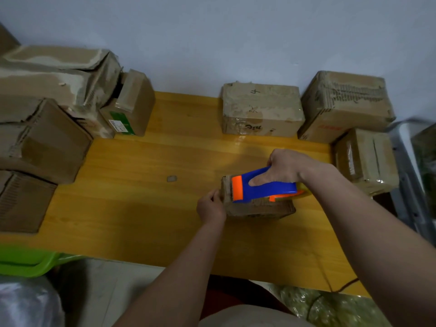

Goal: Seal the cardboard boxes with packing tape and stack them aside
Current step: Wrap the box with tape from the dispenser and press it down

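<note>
Head view: right hand (pixel 285 168) grips tape dispenser (pixel 262 187) lengthwise along small box (pixel 257 208), nose leftward; left hand (pixel 210 206) fingers pinch its end.

A plain pale blue-grey wall (pixel 236 31) fills the upper part of the frame, evenly and softly lit. Against it stands a glossy yellow-orange wooden worktop (pixel 146 185) with visible grain, which catches a small bright reflection near its far edge, right of centre. At the lower left sits a bright green plastic bin rim (pixel 26 263), with a grey concrete-looking floor (pixel 106 291) beside it. A grey metal frame (pixel 405 175) runs down the right edge. Crinkled greenish plastic sheeting (pixel 330 308) lies at the lower right.
</note>
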`<act>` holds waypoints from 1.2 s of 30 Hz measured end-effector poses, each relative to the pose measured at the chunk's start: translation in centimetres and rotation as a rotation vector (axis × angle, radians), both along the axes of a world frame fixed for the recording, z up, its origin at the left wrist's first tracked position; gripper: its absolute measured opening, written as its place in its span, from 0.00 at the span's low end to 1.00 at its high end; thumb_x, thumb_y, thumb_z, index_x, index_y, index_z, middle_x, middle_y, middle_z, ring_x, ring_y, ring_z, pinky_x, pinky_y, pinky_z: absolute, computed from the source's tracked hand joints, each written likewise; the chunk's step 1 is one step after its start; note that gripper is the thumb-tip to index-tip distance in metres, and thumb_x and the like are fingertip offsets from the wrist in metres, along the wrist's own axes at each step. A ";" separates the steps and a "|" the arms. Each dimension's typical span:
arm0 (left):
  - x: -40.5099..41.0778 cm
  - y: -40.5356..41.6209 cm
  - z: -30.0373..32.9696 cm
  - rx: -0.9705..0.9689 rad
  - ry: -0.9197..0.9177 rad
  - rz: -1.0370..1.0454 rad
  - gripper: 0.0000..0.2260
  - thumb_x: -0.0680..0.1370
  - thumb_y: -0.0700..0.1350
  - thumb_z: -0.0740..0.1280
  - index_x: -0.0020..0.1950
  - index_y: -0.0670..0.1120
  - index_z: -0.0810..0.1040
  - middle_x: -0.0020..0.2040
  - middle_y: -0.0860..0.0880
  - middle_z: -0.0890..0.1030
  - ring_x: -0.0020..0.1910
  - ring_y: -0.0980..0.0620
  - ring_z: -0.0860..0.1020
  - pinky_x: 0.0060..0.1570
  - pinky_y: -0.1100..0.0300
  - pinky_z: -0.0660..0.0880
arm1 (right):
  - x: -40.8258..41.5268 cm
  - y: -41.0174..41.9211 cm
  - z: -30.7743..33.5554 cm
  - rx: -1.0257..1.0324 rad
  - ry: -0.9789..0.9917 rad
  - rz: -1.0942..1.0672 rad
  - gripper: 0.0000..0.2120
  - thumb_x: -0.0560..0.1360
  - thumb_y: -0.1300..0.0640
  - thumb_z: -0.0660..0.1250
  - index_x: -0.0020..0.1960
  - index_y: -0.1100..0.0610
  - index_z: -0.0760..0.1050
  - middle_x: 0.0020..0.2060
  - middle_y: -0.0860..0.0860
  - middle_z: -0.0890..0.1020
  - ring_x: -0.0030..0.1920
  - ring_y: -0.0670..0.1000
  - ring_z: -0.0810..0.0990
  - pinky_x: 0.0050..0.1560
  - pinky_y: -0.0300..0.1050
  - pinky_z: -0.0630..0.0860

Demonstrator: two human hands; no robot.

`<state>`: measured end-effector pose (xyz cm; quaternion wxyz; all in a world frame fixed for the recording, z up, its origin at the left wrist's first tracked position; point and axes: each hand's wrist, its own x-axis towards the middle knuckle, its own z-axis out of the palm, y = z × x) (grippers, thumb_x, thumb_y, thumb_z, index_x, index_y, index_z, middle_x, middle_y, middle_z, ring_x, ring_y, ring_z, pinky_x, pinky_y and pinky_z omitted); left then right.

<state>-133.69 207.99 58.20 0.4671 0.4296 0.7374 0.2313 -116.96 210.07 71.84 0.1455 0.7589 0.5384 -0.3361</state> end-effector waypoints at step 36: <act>-1.8 2.3 1.8 0.275 0.346 -1.143 0.69 0.58 0.66 0.78 0.76 0.47 0.28 0.76 0.53 0.27 0.74 0.52 0.27 0.72 0.50 0.35 | 0.4 -0.8 -0.8 0.076 0.017 -0.032 0.33 0.63 0.27 0.66 0.47 0.56 0.77 0.39 0.51 0.81 0.44 0.53 0.80 0.49 0.50 0.79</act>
